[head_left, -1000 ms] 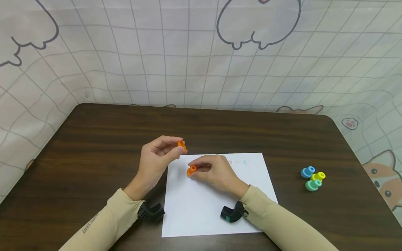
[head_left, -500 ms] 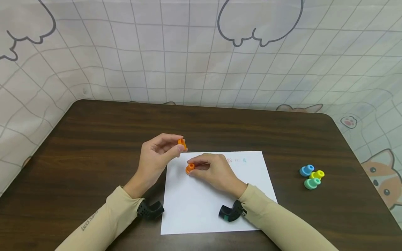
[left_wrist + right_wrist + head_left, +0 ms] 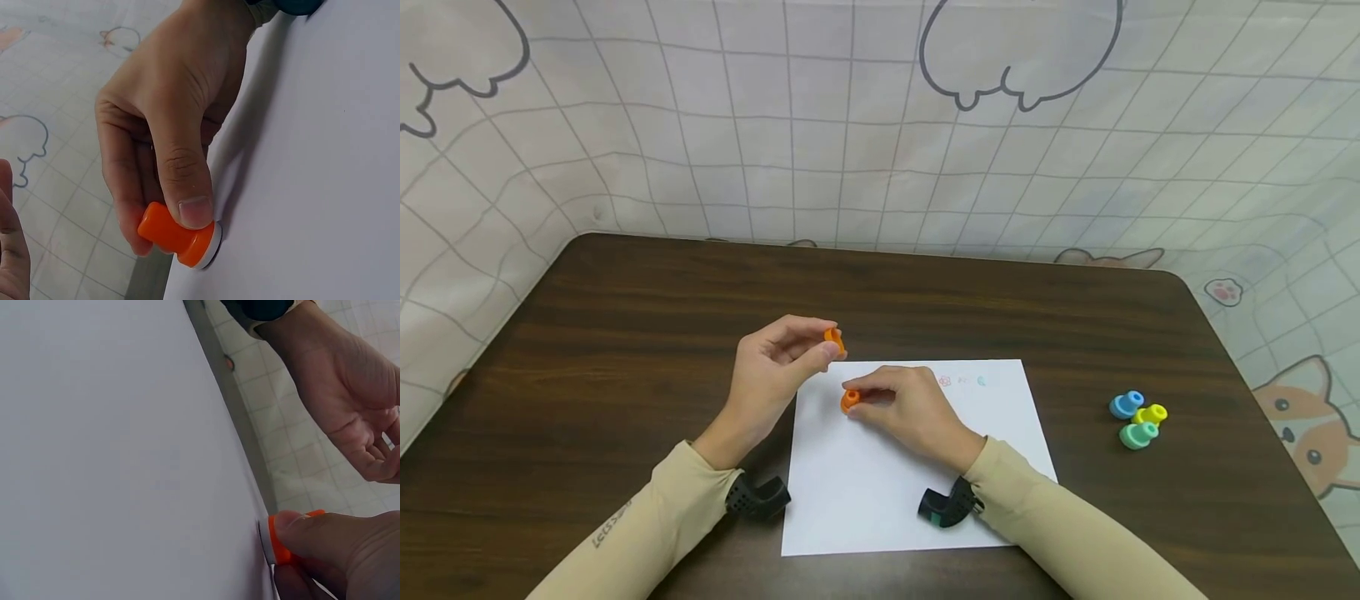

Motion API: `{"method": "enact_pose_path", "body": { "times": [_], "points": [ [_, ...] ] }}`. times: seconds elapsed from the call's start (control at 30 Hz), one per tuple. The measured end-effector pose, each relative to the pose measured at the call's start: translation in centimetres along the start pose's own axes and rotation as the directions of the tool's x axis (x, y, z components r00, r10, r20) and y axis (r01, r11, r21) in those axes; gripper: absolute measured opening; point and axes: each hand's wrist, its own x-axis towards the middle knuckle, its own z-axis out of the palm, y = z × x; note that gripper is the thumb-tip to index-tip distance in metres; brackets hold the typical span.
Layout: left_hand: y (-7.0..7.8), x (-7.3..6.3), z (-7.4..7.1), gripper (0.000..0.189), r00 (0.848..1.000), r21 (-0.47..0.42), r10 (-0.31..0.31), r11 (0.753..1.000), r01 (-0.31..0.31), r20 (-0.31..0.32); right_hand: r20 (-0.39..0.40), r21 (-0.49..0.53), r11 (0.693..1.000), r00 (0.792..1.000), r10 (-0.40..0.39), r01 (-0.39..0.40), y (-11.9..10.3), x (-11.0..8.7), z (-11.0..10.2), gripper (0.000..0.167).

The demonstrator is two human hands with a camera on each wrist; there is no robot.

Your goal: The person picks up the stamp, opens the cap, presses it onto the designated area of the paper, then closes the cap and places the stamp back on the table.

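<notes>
In the head view my left hand (image 3: 775, 367) pinches a small orange cap (image 3: 835, 340) between thumb and fingertips, just beyond the paper's upper left edge. My right hand (image 3: 917, 408) grips an orange toy stamp (image 3: 850, 401) over the upper left part of the white paper (image 3: 865, 508). The left wrist view shows this stamp (image 3: 164, 228) tilted between thumb and fingers, its white-rimmed base against the sheet. From the right wrist the stamp (image 3: 282, 549) also appears at the paper surface; its underside is hidden. Faint reddish and teal prints (image 3: 981, 381) mark the top of the sheet.
Blue (image 3: 1126, 405), yellow (image 3: 1150, 415) and green (image 3: 1139, 434) stamps of like shape stand close together on the dark wooden table (image 3: 625, 333), right of the paper. A white grid-patterned cloth (image 3: 820, 133) hangs behind the table.
Both hands keep their hold and stay almost still over the paper. The head view has shifted slightly, so the whole scene sits a little higher and further left.
</notes>
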Motion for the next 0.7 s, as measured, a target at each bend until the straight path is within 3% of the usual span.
{"method": "enact_pose_path", "body": {
  "times": [0.23,0.53,0.7],
  "points": [
    [-0.34,-0.15,-0.09,0.026,1.000,0.021,-0.024,0.999,0.024,-0.003,0.015,-0.028,0.999,0.999,-0.037,0.037,-0.44,0.14,-0.06,0.029],
    [-0.52,0.21,-0.15,0.025,1.000,0.001,-0.028,1.000,0.028,-0.003,0.029,-0.007,1.000,0.999,0.027,-0.027,-0.71,0.30,-0.47,0.028],
    [-0.45,0.14,-0.09,0.024,0.999,0.007,-0.035,0.999,0.035,0.002,0.029,-0.006,1.000,0.999,0.019,-0.019,-0.65,0.32,-0.31,0.029]
  ]
}}
